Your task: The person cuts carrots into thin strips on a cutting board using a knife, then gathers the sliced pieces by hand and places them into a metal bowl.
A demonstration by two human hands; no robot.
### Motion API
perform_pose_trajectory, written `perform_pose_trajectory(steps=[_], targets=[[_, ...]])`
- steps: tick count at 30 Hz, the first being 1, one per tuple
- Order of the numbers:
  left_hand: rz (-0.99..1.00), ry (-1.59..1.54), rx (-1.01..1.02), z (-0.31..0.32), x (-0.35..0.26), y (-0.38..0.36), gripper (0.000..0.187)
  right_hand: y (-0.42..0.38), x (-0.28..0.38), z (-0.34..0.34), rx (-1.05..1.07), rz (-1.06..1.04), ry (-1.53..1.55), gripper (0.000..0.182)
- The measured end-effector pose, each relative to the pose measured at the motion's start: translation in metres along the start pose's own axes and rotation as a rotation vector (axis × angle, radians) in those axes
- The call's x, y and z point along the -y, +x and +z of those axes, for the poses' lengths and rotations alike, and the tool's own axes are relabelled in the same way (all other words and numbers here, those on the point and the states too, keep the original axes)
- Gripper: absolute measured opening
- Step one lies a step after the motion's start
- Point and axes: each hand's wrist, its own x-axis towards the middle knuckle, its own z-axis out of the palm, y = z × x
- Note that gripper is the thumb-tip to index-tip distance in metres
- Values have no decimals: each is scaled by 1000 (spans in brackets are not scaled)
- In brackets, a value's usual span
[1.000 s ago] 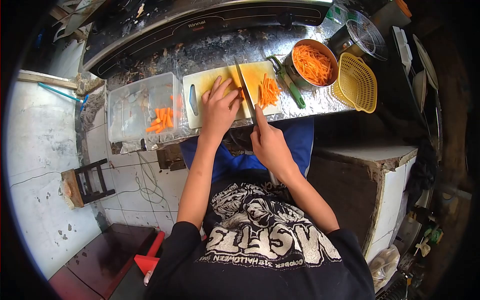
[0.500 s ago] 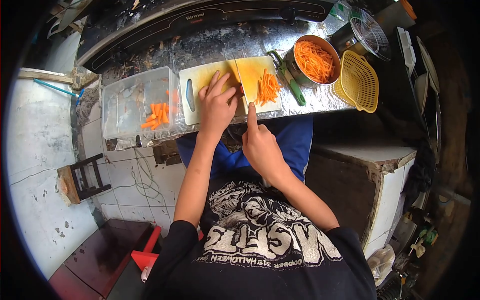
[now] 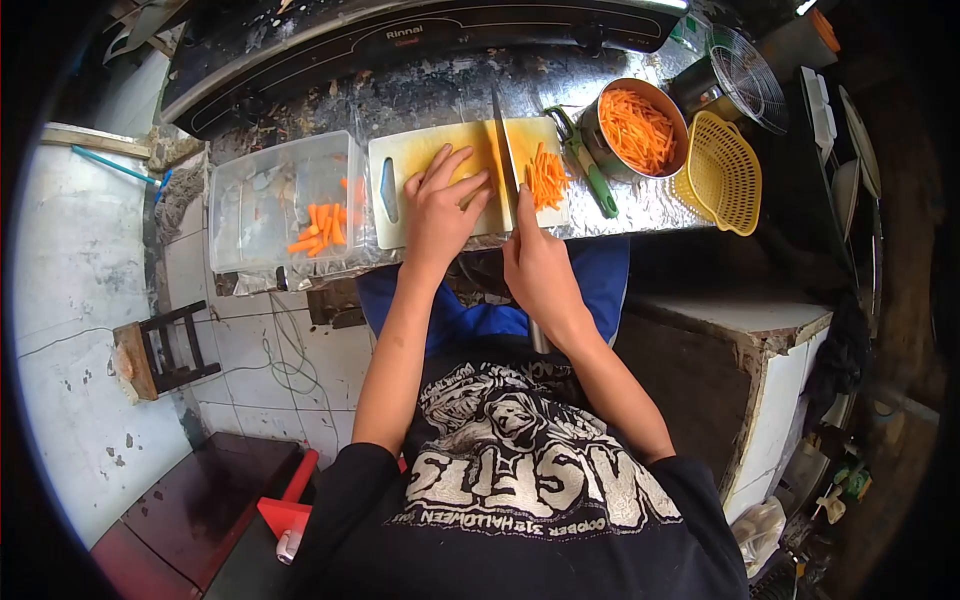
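Observation:
My right hand (image 3: 541,275) is wrapped round the handle of a knife (image 3: 508,150), index finger stretched along the blade. The blade stands on edge across the cutting board (image 3: 388,225), just left of a pile of carrot strips (image 3: 546,178). Fingers spread, my left hand (image 3: 442,212) lies on the board to the left of the blade. Whether a carrot piece is under its fingertips is hidden. The clear plastic box (image 3: 245,215) left of the board holds carrot pieces (image 3: 322,228).
A pot (image 3: 686,150) full of carrot strips (image 3: 637,130), a green-handled peeler (image 3: 597,185) and a yellow basket (image 3: 742,190) are right of the board. Behind it is a black stove (image 3: 440,42). A round wire strainer (image 3: 750,80) lies at the back right.
The knife and my right hand have moved slightly right, closer to the strips. The orange bit seen beside the blade is no longer visible. The whole view has shifted a little.

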Motion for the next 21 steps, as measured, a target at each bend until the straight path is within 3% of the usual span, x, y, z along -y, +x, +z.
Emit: perform_pose_trajectory(steps=[21], targets=[[-28,16,25,-1,1,1,15,-16,9,6,32,-31,4,65]])
